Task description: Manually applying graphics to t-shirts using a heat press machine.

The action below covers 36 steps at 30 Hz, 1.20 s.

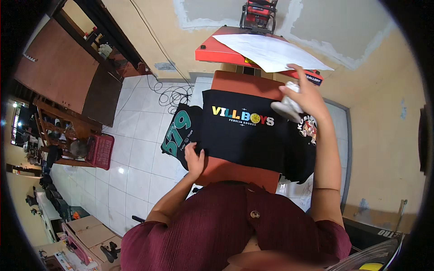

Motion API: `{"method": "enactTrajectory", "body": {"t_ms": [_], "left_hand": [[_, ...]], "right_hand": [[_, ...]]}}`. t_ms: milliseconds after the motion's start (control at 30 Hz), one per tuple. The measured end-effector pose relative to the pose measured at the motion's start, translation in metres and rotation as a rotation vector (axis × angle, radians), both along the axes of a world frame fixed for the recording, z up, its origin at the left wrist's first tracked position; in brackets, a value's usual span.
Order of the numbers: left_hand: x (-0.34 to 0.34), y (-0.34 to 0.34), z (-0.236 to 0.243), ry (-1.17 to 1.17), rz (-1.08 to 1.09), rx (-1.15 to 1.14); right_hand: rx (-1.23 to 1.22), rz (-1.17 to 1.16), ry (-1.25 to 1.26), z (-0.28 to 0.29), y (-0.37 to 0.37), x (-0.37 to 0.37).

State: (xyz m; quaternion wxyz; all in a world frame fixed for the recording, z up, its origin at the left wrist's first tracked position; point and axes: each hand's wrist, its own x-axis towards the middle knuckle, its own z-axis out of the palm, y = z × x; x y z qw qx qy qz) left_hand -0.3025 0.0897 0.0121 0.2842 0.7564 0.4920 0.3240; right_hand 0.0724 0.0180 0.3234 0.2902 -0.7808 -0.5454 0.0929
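A black T-shirt with a colourful printed design lies spread over the orange-red lower platen of a heat press. Its sleeves, also printed, hang over both sides. My left hand rests at the shirt's left edge near the left sleeve, fingers slightly apart and holding nothing visible. A bunched white cloth is gripped in my right hand, above the shirt's right side. One finger of that hand reaches up to the edge of a white sheet, which lies over the press's raised red upper plate.
Black cables lie coiled on the white tiled floor to the left. Beyond them are a red plastic basket and a wooden rack. Cardboard boxes stand at lower left. A wall bounds the right side.
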Motion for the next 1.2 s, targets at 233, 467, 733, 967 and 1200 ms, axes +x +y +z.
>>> {"method": "enactTrajectory", "body": {"t_ms": [233, 467, 733, 967, 1200], "left_hand": [[0.105, 0.044, 0.156, -0.537, -0.540, -0.791], [0.166, 0.061, 0.265, -1.032, -0.710, -1.072], [0.108, 0.030, 0.254, -0.934, -0.430, -0.942], [0.087, -0.008, 0.175, -0.689, -0.354, -0.988], [0.107, -0.039, 0.079, -0.507, -0.541, -1.282]], "right_hand": [[-0.004, -0.161, -0.204, -0.032, 0.043, 0.000], [0.301, -0.201, -0.289, -0.019, -0.004, -0.071], [0.012, 0.099, -0.181, -0.040, -0.094, -0.148], [-0.037, 0.266, 0.430, -0.023, -0.184, -0.089], [0.467, -0.264, 0.737, -0.048, -0.256, -0.010]]}}
